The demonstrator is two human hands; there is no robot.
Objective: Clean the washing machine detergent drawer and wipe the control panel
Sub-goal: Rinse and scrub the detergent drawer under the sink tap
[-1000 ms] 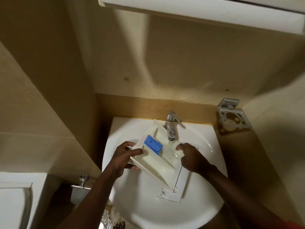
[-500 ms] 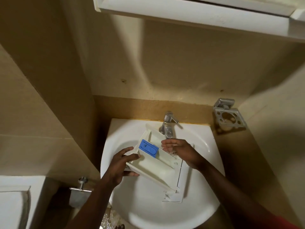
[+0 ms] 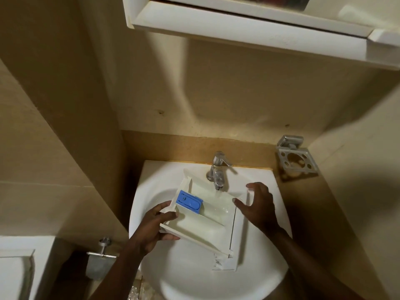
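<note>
A white detergent drawer (image 3: 205, 221) with a blue insert (image 3: 189, 201) is held tilted over the white basin (image 3: 216, 282), under the chrome tap (image 3: 218, 169). Water runs from the spout into the drawer's back compartment. My left hand (image 3: 153, 228) grips the drawer's left front corner, thumb on top. At the drawer's right edge is my right hand (image 3: 257, 206), fingers spread; whether it touches the rim I cannot tell.
A white wall cabinet (image 3: 249, 27) hangs overhead. A chrome toothbrush holder (image 3: 296, 159) is fixed to the wall at the right. A metal paper holder (image 3: 101, 254) sits low on the left, beside a white fixture (image 3: 15, 271). Beige walls close in on both sides.
My right hand has moved from inside the drawer near the tap out to the drawer's right edge, fingers now spread. The drawer has shifted slightly right under the spout. The left hand keeps its grip.
</note>
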